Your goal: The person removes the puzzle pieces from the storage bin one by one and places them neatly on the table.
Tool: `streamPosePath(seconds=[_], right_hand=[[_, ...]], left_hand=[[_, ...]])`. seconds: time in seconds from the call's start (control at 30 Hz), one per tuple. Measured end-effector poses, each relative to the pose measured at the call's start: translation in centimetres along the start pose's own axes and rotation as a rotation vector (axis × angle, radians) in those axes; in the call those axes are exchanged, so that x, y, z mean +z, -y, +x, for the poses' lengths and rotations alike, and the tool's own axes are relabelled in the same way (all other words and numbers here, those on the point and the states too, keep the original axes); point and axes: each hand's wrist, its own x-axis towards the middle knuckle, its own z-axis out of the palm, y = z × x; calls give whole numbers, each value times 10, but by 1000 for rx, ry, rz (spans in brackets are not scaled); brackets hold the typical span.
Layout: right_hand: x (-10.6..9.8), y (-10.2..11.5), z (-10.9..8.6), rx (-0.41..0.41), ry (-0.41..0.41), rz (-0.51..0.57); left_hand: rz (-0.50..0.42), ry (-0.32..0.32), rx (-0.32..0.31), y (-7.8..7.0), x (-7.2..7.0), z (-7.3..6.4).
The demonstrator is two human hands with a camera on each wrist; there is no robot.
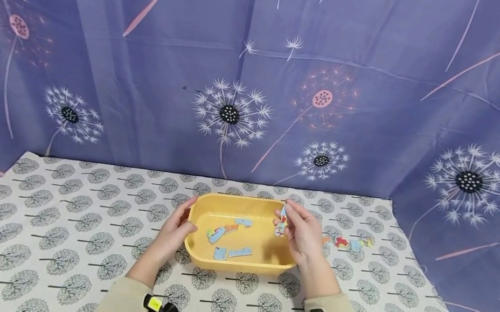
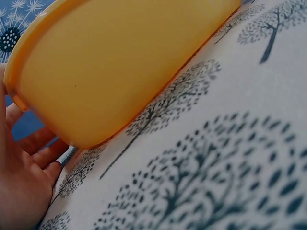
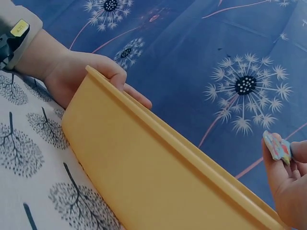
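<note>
A yellow oblong tub (image 1: 242,268) stands on the cloth in front of me. My left hand (image 1: 172,234) grips its left end, thumb over the rim and fingers along the outside, as the right wrist view also shows. Inside the tub lie several small printed puzzle pieces, among them a light-blue one (image 1: 240,253) and an orange one (image 1: 231,228). Over the tub's right end, my right hand (image 1: 306,234) pinches colourful puzzle pieces (image 1: 280,226) between thumb and fingers. In the right wrist view these pieces (image 3: 277,146) show blue, red and yellow print.
Right of the tub, more puzzle pieces lie in a row on the tree-print cloth (image 1: 70,236), including a red one (image 1: 341,242) and a yellow one (image 1: 368,242). A purple dandelion-print curtain (image 1: 168,83) hangs behind and along both sides.
</note>
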Motion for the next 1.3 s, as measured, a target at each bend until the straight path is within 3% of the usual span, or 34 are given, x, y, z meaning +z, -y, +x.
streamPosePath(seconds=[0.33, 0.7, 1.17, 1.3], right_hand=[[-18, 11, -5, -25, -7, -33], [-52, 27, -8, -14, -139, -83], [-105, 35, -16, -32, -215, -108], [-109, 41, -6, -51, -239, -112]], left_hand=[[-4, 11, 3, -3, 0, -2], [-5, 12, -8, -3, 1, -2], [0, 28, -6, -2, 4, -3], [4, 3, -30, -3, -1, -3]])
